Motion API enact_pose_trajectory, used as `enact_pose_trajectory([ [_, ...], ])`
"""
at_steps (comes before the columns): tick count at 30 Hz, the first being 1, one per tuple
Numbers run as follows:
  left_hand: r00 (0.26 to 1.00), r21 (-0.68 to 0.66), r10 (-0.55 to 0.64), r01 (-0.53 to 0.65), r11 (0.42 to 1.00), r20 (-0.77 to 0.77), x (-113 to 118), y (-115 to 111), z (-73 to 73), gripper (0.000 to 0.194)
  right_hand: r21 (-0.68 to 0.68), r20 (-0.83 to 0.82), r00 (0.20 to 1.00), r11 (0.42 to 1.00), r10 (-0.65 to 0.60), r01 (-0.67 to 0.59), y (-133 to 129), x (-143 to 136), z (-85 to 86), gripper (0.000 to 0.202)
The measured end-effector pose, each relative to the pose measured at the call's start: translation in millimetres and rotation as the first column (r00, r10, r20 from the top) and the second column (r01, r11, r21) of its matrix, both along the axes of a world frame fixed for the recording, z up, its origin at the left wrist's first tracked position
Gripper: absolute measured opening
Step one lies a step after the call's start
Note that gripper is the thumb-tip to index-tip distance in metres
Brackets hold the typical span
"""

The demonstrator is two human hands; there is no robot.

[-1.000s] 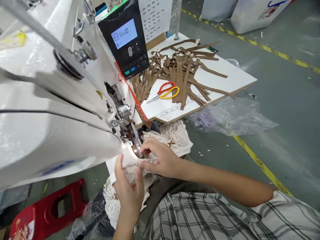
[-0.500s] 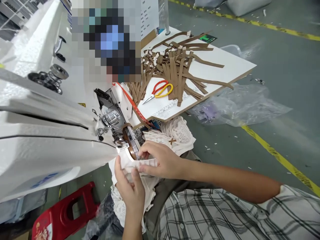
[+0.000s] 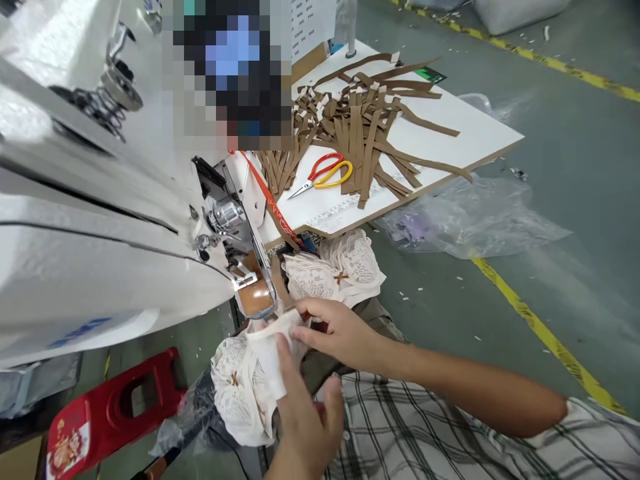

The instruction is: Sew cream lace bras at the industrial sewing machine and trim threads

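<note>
A white lace bra (image 3: 273, 347) hangs just below the sewing machine's metal foot (image 3: 245, 279) and rounded brown bed (image 3: 256, 298), apart from the foot. My right hand (image 3: 345, 333) pinches the edge of its white band between thumb and fingers. In front of the band is my left hand (image 3: 307, 413), its fingers stretched and its thumb apart. The left fingertips lie against the cloth or just before it. A lace cup with a small brown bow (image 3: 233, 378) shows at the lower left.
Another lace bra (image 3: 335, 267) lies on my lap by the table edge. On the white table (image 3: 465, 133) are many brown strips (image 3: 357, 140) and red-and-yellow scissors (image 3: 327, 175). A red stool (image 3: 115, 407) stands at lower left. Clear plastic (image 3: 475, 217) lies on the floor.
The bra's white band has come away from the machine foot, down and to the right. Both hands moved the same way; my left hand has loosened from the cloth.
</note>
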State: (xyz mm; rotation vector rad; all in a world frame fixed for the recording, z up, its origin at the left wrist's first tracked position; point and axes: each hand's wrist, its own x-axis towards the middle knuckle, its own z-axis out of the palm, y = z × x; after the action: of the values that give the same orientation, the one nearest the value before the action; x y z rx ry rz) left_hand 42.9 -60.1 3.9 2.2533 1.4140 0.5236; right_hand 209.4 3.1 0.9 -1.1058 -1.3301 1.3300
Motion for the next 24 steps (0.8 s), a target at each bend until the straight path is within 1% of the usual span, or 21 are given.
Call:
enact_pose_trajectory([
  [2, 0.999, -0.063, 0.014, -0.012, 0.998, 0.033, 0.5, -9.9, -2.9, 0.079, -0.045, -0.071, 0.997, 0.999, -0.015, 0.012, -5.7, 1.3, -3.0, 0.023],
  [3, 0.998, -0.089, 0.029, -0.024, 0.996, 0.056, -1.3, -10.6, -2.6, 0.076, -0.047, -0.074, 0.997, 0.999, -0.022, 0.018, -7.9, 3.2, -3.7, 0.027],
  [4, 0.997, -0.097, 0.021, -0.013, 0.995, 0.077, -4.2, -8.6, -0.9, 0.07, -0.043, -0.061, 0.998, 0.999, -0.022, 0.019, -9.7, 5.6, -4.0, 0.029],
  [5, 0.995, -0.076, 0.009, -0.002, 0.997, 0.094, -7.9, -4.2, 2.1, 0.064, -0.035, -0.031, 0.999, 0.999, -0.008, 0.007, -11.0, 8.5, -3.8, 0.032],
  [6, 0.993, -0.021, -0.009, 0.011, 1.0, 0.116, -11.8, 2.3, 6.2, 0.058, -0.02, 0.01, 1.0, 1.0, 0.013, -0.013, -12.0, 11.5, -3.3, 0.035],
  [7, 0.991, 0.067, -0.04, 0.031, 0.997, 0.125, -15.5, 10.2, 10.9, 0.054, 0.003, 0.058, 0.997, 0.999, 0.046, -0.046, -12.7, 14.2, -2.6, 0.036],
  [8, 0.989, 0.157, -0.081, 0.061, 0.986, 0.125, -18.5, 19.1, 15.7, 0.054, 0.036, 0.109, 0.99, 0.995, 0.087, -0.091, -13.0, 16.4, -1.9, 0.036],
  [9, 0.981, 0.235, -0.148, 0.115, 0.965, 0.126, -20.8, 28.3, 20.0, 0.057, 0.079, 0.161, 0.978, 0.986, 0.132, -0.146, -13.2, 17.9, -1.3, 0.033],
  [10, 0.966, 0.264, -0.237, 0.204, 0.943, 0.101, -22.3, 37.3, 23.4, 0.061, 0.127, 0.223, 0.96, 0.972, 0.167, -0.199, -13.3, 18.7, -1.0, 0.03],
  [11, 0.948, 0.255, -0.312, 0.288, 0.923, 0.057, -23.2, 45.6, 25.3, 0.062, 0.181, 0.3, 0.937, 0.953, 0.18, -0.241, -13.5, 18.9, -1.1, 0.026],
  [12, 0.932, 0.23, -0.362, 0.349, 0.908, 0.017, -23.8, 52.6, 25.7, 0.057, 0.243, 0.386, 0.908, 0.932, 0.163, -0.27, -13.7, 18.6, -1.6, 0.023],
  [14, 0.914, 0.198, -0.404, 0.403, 0.894, -0.036, -25.2, 62.0, 22.3, 0.037, 0.375, 0.556, 0.83, 0.874, 0.054, -0.308, -14.7, 17.7, -4.0, 0.021],
  [16, 0.908, 0.264, -0.418, 0.412, 0.872, -0.037, -27.6, 64.8, 15.7, 0.018, 0.495, 0.643, 0.761, 0.807, -0.09, -0.323, -16.6, 17.2, -7.7, 0.021],
  [18, 0.895, 0.389, -0.445, 0.423, 0.818, -0.038, -30.5, 62.9, 9.5, 0.014, 0.579, 0.645, 0.742, 0.75, -0.183, -0.319, -18.8, 17.0, -11.6, 0.02],
  [20, 0.89, 0.507, -0.454, 0.409, 0.759, -0.039, -32.9, 59.3, 6.0, 0.016, 0.631, 0.618, 0.751, 0.716, -0.231, -0.299, -20.6, 16.4, -14.5, 0.017],
  [21, 0.891, 0.544, -0.452, 0.398, 0.739, -0.038, -33.8, 57.6, 5.2, 0.017, 0.651, 0.601, 0.759, 0.703, -0.249, -0.286, -21.2, 15.8, -15.4, 0.015],
  [22, 0.892, 0.566, -0.451, 0.39, 0.726, -0.035, -34.5, 56.3, 4.8, 0.017, 0.669, 0.585, 0.766, 0.692, -0.265, -0.272, -21.6, 15.0, -15.9, 0.013],
  [24, 0.895, 0.586, -0.444, 0.374, 0.719, -0.026, -35.6, 54.9, 4.7, 0.017, 0.69, 0.56, 0.778, 0.681, -0.286, -0.246, -21.5, 12.8, -15.9, 0.011],
])
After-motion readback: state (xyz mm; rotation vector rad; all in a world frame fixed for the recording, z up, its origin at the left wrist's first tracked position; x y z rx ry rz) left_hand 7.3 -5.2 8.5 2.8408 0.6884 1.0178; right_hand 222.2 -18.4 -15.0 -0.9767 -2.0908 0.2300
